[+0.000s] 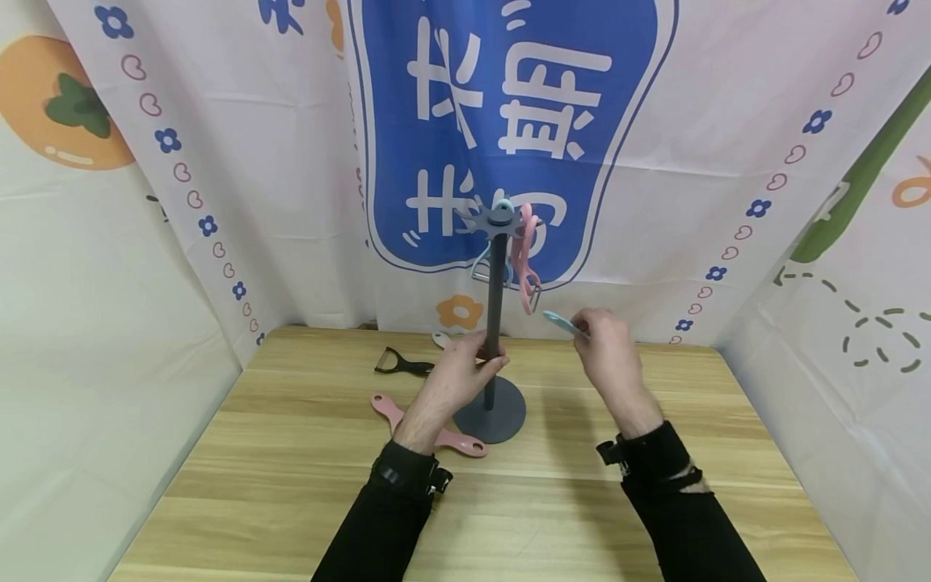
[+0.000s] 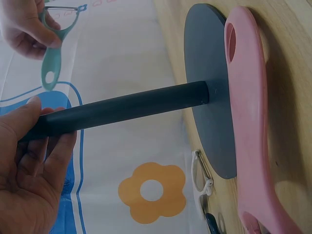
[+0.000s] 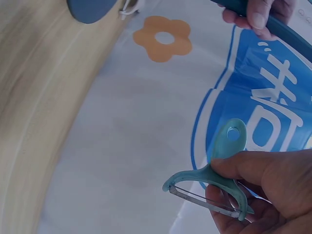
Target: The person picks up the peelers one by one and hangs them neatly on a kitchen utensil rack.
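Observation:
My left hand (image 1: 460, 368) grips the dark grey pole (image 1: 495, 299) of an upright stand a little above its round base (image 1: 502, 424). To the right of the pole, my right hand (image 1: 607, 356) holds a teal peeler (image 3: 229, 141) in the air, thumb on the handle near the blade, with the holed end pointing toward the stand. From the stand's pronged top (image 1: 489, 220) hang a pink peeler (image 1: 525, 259) on the right and a light blue peeler (image 1: 480, 263) partly hidden behind the pole.
Two pink handles (image 1: 462, 443) lie on the wooden table (image 1: 291, 485) left of the base, partly hidden by my left wrist. Farther back lie a black peeler (image 1: 403, 365) and a white one (image 2: 201, 180). A printed curtain (image 1: 305, 202) hangs behind the table.

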Demonstrator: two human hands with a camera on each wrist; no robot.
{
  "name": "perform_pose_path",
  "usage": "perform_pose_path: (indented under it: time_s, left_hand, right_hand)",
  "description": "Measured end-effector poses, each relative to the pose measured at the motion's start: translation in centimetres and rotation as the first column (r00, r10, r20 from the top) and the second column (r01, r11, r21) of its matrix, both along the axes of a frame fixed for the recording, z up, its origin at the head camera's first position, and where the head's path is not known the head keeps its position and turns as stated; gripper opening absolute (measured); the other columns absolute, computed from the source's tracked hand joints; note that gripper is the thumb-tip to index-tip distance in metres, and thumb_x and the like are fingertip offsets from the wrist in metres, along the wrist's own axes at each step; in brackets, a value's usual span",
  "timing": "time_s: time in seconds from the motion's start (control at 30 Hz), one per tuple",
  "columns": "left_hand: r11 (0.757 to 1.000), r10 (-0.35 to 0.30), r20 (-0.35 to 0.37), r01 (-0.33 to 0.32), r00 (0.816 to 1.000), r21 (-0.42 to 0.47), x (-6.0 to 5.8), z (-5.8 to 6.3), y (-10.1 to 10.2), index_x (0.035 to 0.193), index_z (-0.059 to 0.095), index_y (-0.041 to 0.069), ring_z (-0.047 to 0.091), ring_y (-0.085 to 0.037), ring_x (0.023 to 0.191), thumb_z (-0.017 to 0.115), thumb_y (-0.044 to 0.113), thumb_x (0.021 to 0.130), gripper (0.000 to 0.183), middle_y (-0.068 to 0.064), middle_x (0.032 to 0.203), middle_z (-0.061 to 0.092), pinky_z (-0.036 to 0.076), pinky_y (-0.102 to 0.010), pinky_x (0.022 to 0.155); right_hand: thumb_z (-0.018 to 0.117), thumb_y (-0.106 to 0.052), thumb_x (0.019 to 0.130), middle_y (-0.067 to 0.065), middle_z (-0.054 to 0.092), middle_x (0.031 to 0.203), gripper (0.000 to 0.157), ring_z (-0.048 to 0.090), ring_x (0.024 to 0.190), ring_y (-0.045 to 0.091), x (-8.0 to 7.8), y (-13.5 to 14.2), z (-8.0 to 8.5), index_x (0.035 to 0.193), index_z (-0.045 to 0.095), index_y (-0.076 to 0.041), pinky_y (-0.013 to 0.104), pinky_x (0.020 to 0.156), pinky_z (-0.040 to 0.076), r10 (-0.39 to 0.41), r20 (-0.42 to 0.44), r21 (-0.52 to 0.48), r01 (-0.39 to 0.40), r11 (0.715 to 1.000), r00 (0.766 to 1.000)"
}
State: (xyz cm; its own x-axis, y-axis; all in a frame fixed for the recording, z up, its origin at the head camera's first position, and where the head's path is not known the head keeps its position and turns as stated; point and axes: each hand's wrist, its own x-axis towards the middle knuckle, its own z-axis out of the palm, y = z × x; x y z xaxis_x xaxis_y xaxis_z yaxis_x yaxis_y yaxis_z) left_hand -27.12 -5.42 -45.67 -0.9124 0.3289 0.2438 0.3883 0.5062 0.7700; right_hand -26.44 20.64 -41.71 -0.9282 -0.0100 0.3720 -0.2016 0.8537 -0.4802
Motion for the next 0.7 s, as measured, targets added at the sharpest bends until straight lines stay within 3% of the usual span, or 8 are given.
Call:
perform_pose_path:
  time_s: [0.7]
  left_hand:
    - [1.0,-0.003,-0.007,0.003,1.0,0.001,-0.1,-0.2,0.0,0.113,0.077,0.012,0.085,-0.029,0.115,0.081,0.018,0.114,0.007,-0.011,0.117,0.084,0.073,-0.053,0.101]
  right_hand:
    - [0.074,0.008,0.107,0.027,0.082,0.119,0.019,0.083,0.108,0.045,1.8,0.0,3.6,0.125,0.079,0.005,0.059,0.093,0.072,-0.047,-0.14,-0.072,0.037,0.997,0.989]
